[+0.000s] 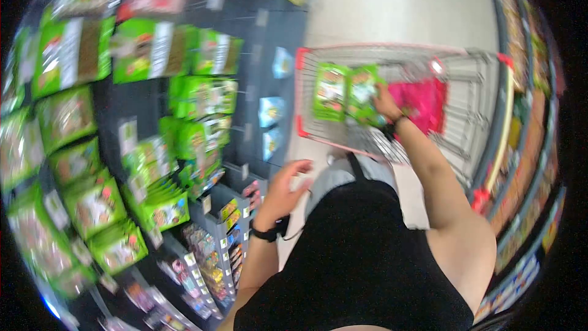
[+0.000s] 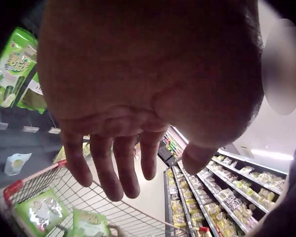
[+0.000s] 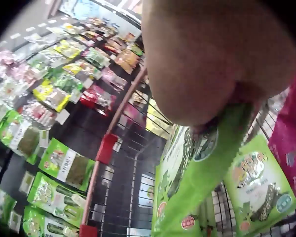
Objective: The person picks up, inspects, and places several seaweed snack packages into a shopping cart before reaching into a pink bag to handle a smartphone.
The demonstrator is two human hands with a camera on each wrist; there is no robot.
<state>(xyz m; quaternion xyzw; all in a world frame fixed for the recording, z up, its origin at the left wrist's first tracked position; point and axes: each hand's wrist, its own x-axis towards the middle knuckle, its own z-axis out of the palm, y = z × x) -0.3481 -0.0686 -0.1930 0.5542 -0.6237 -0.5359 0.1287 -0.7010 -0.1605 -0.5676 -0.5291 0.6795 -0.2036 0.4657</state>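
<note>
Nearest the camera, the black top point(image 1: 358, 251) is filling the lower middle of the head view.

Ahead of it, upper right of centre, the shopping cart point(image 1: 301, 125) is standing between the dark rack point(image 1: 288, 30) at left and a stocked shelf at the right edge. Hanging green packets point(image 1: 135, 52) are covering the left of the frame.

Placement: the held packet point(image 1: 362, 91) is sitting over the cart's left half, just beside a second green packet point(image 1: 331, 92); both are facing up. The pink bag point(image 1: 422, 107) is occupying the middle of the cart, which is probably why the packets are going side by side in the space to its left. The packet is apparently being gripped near its edge because it is flat and flexible.

Fingers, right hand point(image 1: 386, 103): pinching the held packet, its green film running up into the grip in the right wrist view; exact fingertip contact is staying hidden.

Fingers, left hand point(image 1: 285, 187): loosely spread, thumb standing well apart, holding nothing; the hand is hovering left of the cart's lower side, between rack and body.
</note>
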